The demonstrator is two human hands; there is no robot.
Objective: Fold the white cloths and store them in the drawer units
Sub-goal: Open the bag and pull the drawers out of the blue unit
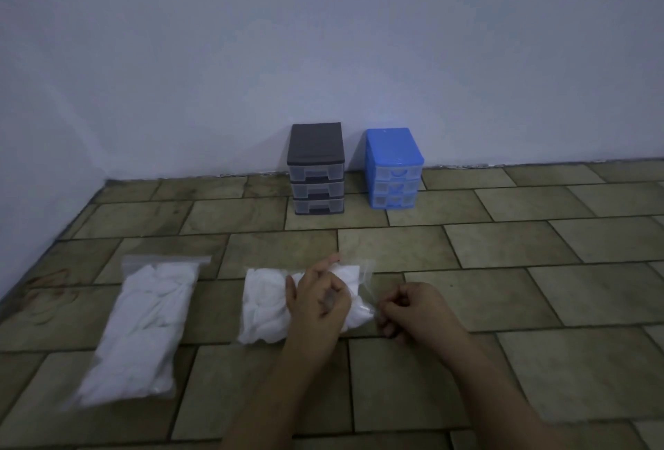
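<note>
At lower centre, the left hand point(318, 300) grips the middle bag of cloths point(267, 306) while the right hand point(406, 309) pinches its clear mouth, probably to open it; drawers point(317, 169) wait behind.

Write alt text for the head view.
Two hands work at the open end of a clear bag of white cloths on a tiled floor; the left hand and right hand pinch the plastic. A second bag lies left; grey and blue drawer units stand by the wall.
</note>
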